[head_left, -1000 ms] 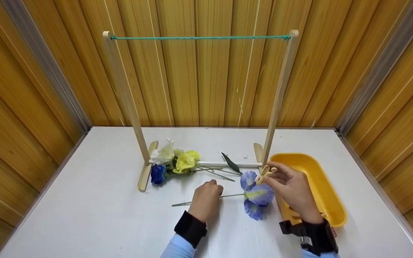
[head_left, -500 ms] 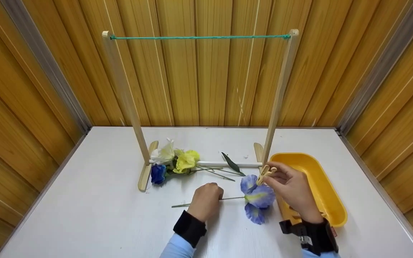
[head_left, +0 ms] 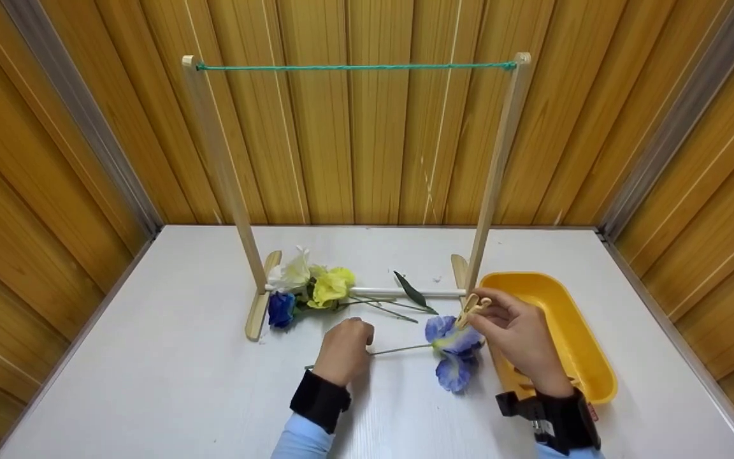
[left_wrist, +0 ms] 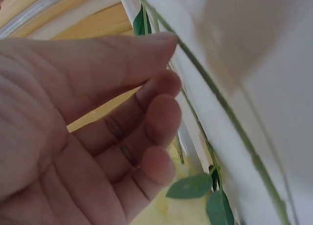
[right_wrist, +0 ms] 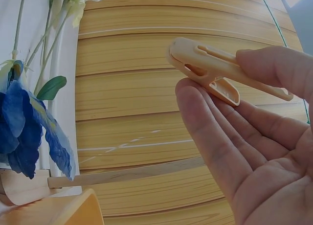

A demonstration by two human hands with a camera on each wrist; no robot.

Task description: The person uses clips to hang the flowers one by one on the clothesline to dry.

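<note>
A blue artificial flower lies on the white table, its thin green stem running left. My left hand pinches that stem; in the left wrist view the stem passes my thumb tip, fingers curled. My right hand hovers just right of the bloom and grips a beige clothespin between thumb and fingers. The right wrist view shows the clothespin in my fingers, with the blue petals at the left.
A wooden rack with a green string stands at the back. White, yellow and dark blue flowers lie at its base. A yellow tray sits at the right, under my right wrist.
My left hand has moved left along the stem. The blue bloom shifted slightly left and tilted. My right hand with the clothespin stayed put.
</note>
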